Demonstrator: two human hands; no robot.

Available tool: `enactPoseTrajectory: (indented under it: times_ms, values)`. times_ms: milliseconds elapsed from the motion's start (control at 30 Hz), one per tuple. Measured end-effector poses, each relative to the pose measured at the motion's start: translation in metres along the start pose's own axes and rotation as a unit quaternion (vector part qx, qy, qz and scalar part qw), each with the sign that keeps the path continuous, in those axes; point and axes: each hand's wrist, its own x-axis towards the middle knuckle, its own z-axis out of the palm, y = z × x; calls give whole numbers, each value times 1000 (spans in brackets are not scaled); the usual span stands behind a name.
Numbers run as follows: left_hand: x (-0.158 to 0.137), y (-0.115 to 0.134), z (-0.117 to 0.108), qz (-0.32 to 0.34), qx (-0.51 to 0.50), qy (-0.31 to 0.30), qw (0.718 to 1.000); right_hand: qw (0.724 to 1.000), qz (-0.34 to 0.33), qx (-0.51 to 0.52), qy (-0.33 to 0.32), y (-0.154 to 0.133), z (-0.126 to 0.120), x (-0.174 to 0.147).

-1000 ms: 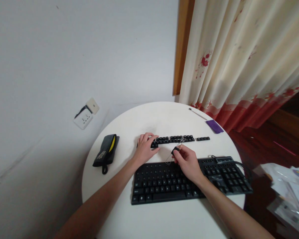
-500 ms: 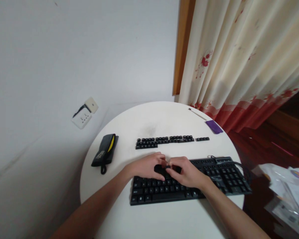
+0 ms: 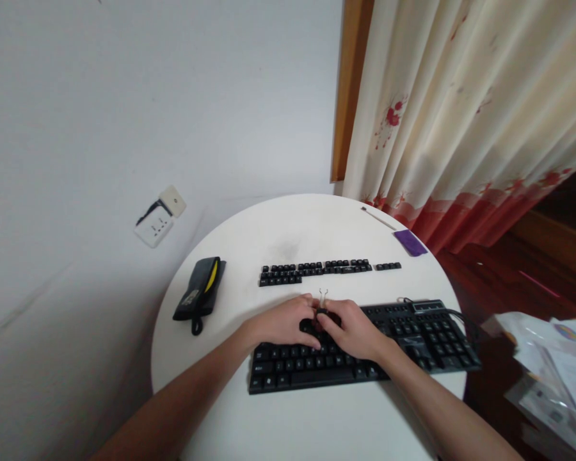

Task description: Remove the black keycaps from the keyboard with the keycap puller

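**Left grip point(image 3: 287, 322) and right grip point(image 3: 355, 328) close in over a black keyboard point(image 3: 326, 375)**

Far to the left of both grips, a white wall socket point(image 3: 154, 226) sits on the wall, higher up than the hands. Nearer the left grip, on its left side and a little beyond it, a dark pouch point(image 3: 199, 288) with a yellow patch lies on the white round tabletop point(image 3: 281, 422), its loop toward the person.

The left grip is curled over the keyboard's upper left part, thumb low on the keys; its fingertips are partly hidden, so whether it holds anything cannot be told. Just beyond both grips and apart from them, black loose keycaps point(image 3: 314, 271) lie in rows, the nearest row short and on the left.

Between the grips, a wire-pronged tool point(image 3: 323, 303) stands up, prong ends pointing away from the keyboard. The right grip pinches it between thumb and fingers, close beside the left fingers. The keyboard runs beneath both grips and well out to the right of the right grip, where its number pad and a dark cable point(image 3: 455, 314) show.

Beyond and right of the right grip lie a thin brush point(image 3: 379, 219) and a purple cloth point(image 3: 410, 243), near the tabletop's edge. Farther right, a curtain point(image 3: 427, 128) hangs.
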Motion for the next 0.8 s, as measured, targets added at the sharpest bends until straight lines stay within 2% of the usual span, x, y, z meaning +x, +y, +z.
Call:
enactPoseTrajectory:
  times_ms: [100, 200, 367, 500, 733, 800]
  values:
    - [0, 1, 2, -25, 3, 13, 1000, 998, 42, 33, 13, 4, 5, 1]
    - [0, 5, 1, -33, -5, 28, 999, 997, 55, 35, 44, 7, 6, 3]
    - [4, 8, 0, -24, -10, 121, 992, 987, 94, 40, 122, 12, 4, 4]
    - [6, 1, 6, -18, 24, 180, 983, 983, 116, 61, 127, 14, 4, 4]
    - [7, 3, 12, -19, 58, 226, 972, 979, 119, 94, 135, 16, 5, 4]
    - [7, 6, 12, -9, 60, 222, 973, 978, 122, 93, 139, 16, 5, 5]
